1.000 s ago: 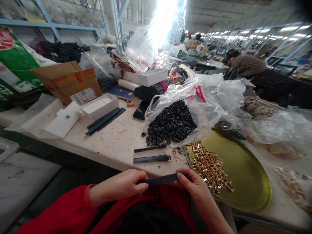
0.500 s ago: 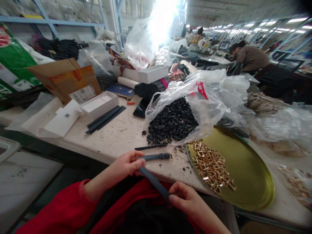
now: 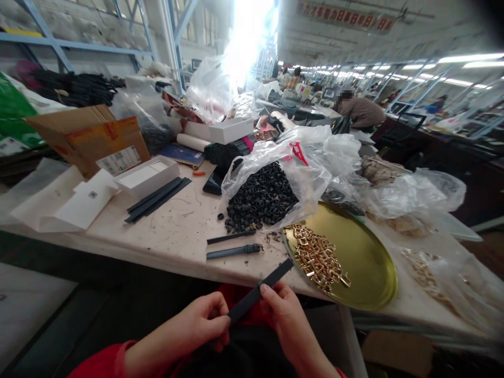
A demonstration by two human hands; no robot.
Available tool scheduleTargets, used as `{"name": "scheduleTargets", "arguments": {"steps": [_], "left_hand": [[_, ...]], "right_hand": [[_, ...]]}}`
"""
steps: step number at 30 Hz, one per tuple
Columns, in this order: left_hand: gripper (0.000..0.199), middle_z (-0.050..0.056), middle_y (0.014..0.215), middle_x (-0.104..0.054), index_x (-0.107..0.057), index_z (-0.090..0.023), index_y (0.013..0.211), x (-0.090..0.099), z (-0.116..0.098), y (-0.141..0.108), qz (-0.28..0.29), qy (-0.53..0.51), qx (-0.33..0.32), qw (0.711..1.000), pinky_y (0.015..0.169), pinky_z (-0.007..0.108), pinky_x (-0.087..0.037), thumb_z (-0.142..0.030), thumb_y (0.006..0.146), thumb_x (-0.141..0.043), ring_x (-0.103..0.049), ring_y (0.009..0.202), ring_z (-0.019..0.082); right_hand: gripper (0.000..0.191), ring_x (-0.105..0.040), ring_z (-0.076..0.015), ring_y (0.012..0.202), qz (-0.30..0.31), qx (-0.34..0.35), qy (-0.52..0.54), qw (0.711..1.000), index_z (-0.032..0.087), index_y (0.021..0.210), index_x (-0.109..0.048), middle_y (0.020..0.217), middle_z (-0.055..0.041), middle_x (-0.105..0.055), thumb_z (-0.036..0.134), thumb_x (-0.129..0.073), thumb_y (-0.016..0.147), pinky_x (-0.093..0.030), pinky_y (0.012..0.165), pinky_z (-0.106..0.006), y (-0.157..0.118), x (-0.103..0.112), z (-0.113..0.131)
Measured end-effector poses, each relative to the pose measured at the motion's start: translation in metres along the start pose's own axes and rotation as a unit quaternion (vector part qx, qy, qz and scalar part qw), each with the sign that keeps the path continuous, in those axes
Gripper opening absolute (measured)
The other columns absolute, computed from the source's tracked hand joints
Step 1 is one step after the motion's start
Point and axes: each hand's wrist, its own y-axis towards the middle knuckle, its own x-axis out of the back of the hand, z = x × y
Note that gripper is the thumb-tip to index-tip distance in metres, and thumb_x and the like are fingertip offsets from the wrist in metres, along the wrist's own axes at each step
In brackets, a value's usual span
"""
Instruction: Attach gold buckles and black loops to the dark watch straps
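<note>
A dark leather strap [image 3: 252,298] runs slantwise between my hands, above my lap at the table's front edge. My left hand [image 3: 210,317] pinches its lower end. Farther up, my right hand [image 3: 280,304] grips it between thumb and fingers, and the free end points toward the round tray. On the table just beyond lie a strap with a gold buckle [image 3: 235,252] and a shorter dark strap piece [image 3: 231,237]. Behind them, small black loops [image 3: 260,197] spill from a clear plastic bag [image 3: 315,176].
A round gold tray [image 3: 368,257] at the right holds a heap of gold buckles [image 3: 318,257]. More dark strips [image 3: 157,199] lie at the left beside a white box [image 3: 147,176] and a cardboard box [image 3: 92,136]. A person [image 3: 360,111] bends over farther back.
The strap has swung round; its right end now points up and away. My left hand has come down off the table toward my lap, and my right hand has moved up. The camera view has shifted right.
</note>
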Motion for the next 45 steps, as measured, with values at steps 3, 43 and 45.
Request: {"name": "scheduleTargets", "arguments": {"steps": [3,43,45], "left_hand": [[0.028,0.001,0.072,-0.062,-0.048,-0.014,0.095,-0.006,-0.005,0.000,0.032,0.004,-0.041,0.999,0.061,0.025,-0.043,-0.032,0.075,-0.055,-0.058,0.063,0.012],[0.024,-0.005,0.056,-0.046,-0.040,-0.019,0.070,-0.018,-0.034,0.069,-0.028,0.101,-0.052,0.993,0.036,0.017,-0.025,-0.041,0.077,-0.037,-0.036,0.039,0.005],[0.024,-0.006,0.053,-0.043,-0.040,-0.019,0.069,-0.020,-0.036,0.063,-0.041,0.097,-0.072,0.992,0.035,0.018,-0.024,-0.041,0.078,-0.038,-0.034,0.038,0.006]], "right_hand": [[0.025,-0.048,-0.0078,0.054,0.046,-0.015,-0.038,0.998,0.017,0.081,-0.055,0.066,0.0038,-0.056,0.035,-0.069,0.070,-0.038,0.051,-0.020,-0.004,-0.004,-0.009],[0.014,-0.058,-0.0229,0.077,-0.134,0.201,-0.773,0.587,0.015,0.073,-0.058,0.082,-0.0124,-0.062,0.018,-0.047,0.082,-0.039,0.069,-0.033,0.110,0.071,0.126],[0.019,-0.058,-0.0191,0.075,-0.117,0.225,-0.738,0.625,0.016,0.075,-0.057,0.079,-0.0073,-0.062,0.026,-0.045,0.086,-0.041,0.068,-0.030,0.096,0.067,0.125]]}}
